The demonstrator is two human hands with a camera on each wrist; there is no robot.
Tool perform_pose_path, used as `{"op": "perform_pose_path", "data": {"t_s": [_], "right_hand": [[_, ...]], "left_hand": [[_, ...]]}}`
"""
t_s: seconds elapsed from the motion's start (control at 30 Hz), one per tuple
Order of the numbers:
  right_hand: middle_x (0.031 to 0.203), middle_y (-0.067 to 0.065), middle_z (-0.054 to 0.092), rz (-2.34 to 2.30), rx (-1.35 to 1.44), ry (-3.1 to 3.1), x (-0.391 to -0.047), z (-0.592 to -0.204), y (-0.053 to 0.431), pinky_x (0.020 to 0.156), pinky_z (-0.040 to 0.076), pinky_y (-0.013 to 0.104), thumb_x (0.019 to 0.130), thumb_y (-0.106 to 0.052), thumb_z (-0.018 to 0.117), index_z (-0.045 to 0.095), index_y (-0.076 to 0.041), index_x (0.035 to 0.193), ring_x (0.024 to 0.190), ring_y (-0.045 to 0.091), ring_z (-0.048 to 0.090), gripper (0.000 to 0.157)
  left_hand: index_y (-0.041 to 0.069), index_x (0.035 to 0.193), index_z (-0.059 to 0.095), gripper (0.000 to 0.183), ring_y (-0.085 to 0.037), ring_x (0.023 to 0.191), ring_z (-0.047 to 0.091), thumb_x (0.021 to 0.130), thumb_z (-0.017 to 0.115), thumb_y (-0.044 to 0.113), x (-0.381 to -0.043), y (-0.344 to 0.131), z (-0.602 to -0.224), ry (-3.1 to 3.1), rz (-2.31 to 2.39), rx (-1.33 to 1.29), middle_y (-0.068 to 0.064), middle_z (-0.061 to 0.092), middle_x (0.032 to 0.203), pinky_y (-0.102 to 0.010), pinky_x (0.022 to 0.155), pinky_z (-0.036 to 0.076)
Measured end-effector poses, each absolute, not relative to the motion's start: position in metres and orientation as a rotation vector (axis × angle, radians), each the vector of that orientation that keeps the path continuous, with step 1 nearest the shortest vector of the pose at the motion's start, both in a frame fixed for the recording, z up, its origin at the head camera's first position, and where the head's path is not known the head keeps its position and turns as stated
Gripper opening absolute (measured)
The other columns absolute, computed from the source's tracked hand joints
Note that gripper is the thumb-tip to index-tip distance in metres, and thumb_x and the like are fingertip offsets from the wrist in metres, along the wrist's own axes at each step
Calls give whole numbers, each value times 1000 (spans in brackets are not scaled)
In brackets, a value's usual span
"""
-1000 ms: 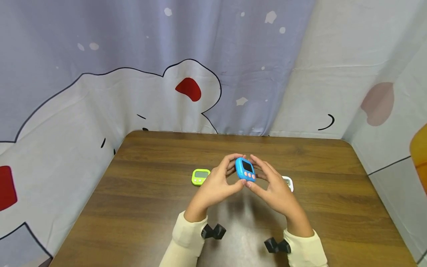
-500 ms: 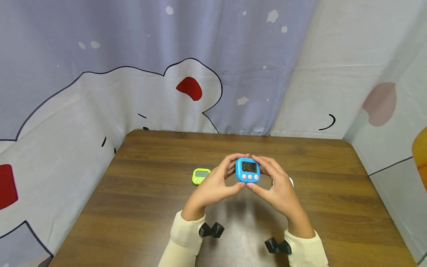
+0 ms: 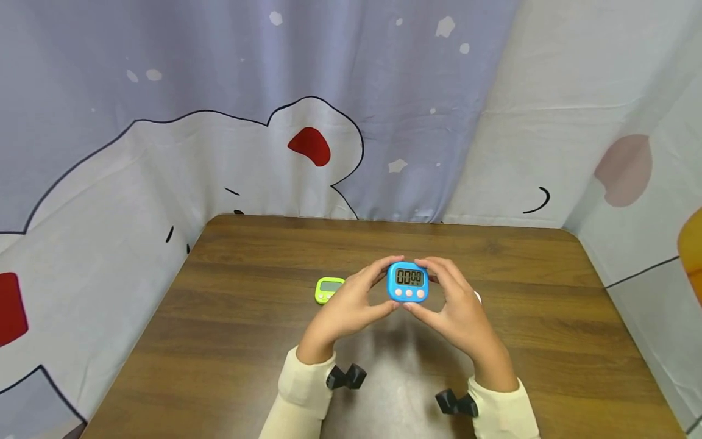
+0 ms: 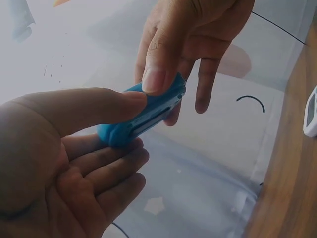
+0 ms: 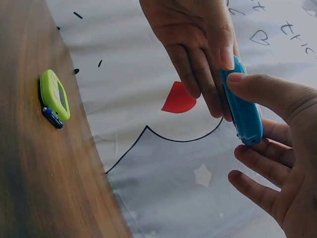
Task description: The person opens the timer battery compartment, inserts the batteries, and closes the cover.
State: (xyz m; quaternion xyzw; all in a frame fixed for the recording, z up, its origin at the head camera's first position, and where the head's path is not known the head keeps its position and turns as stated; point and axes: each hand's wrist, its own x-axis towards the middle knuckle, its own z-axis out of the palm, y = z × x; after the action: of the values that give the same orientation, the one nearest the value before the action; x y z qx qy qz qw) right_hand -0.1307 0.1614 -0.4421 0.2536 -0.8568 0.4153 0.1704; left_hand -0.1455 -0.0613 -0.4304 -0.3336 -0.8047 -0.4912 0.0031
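A blue digital timer (image 3: 407, 283) is held up above the table between both hands, its screen showing zeros over a row of pale pink buttons. My left hand (image 3: 348, 308) pinches its left side, thumb at the lower edge and fingers at the top. From the other side my right hand (image 3: 463, 308) pinches it the same way. In the left wrist view the timer (image 4: 148, 111) appears from its underside edge, both thumbs pressed on it. Its back is hidden in the head view.
A lime green timer (image 3: 328, 291) lies left of the hands on the wooden table (image 3: 247, 341), with a dark blue battery (image 5: 52, 117) beside it. A white timer (image 4: 311, 111) lies on the right, mostly hidden behind my right hand in the head view. A printed curtain (image 3: 417, 110) hangs behind.
The blue timer has turned from an angle to face the head camera. Its screen went from dark to all segments, then to zeros. Both hands keep hold of it.
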Motion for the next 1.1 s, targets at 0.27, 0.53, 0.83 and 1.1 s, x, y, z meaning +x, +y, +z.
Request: {"op": "perform_pose_path", "data": {"t_s": [0.27, 0.53, 0.83, 1.1], "right_hand": [[133, -3, 49, 1158, 759, -2467, -126, -441, 163, 98, 45, 39, 74, -28, 87, 50, -18, 141, 121, 16, 51, 77], [129, 0, 50, 1010, 833, -2477, -137, -433, 163, 96, 46, 40, 75, -34, 85, 52, -12, 134, 118, 17, 51, 71], [123, -2, 51, 859, 953, -2529, -163, -423, 161, 96, 44, 40, 78, -38, 82, 54, -11, 127, 114, 17, 49, 63], [119, 0, 51, 698, 1054, -2689, -184, -432, 155, 84, 51, 35, 80, -43, 79, 54, -10, 129, 102, 14, 53, 64]], "left_hand": [[17, 147, 38, 69, -9, 131, 45, 87, 74, 12, -141, -64, -428, -2541, -1476, -1086, 2, 49, 142, -27, 108, 36], [22, 150, 35, 70, -8, 131, 45, 90, 72, 21, -146, -65, -420, -2633, -1291, -1068, 5, 48, 143, -33, 106, 40], [22, 154, 26, 76, -12, 137, 36, 92, 70, 20, -163, -68, -429, -2630, -1124, -1083, 3, 37, 152, -35, 109, 37], [10, 150, 33, 73, -18, 135, 40, 90, 72, 27, -178, -75, -451, -2710, -931, -1025, -5, 40, 150, -35, 107, 39]]}}
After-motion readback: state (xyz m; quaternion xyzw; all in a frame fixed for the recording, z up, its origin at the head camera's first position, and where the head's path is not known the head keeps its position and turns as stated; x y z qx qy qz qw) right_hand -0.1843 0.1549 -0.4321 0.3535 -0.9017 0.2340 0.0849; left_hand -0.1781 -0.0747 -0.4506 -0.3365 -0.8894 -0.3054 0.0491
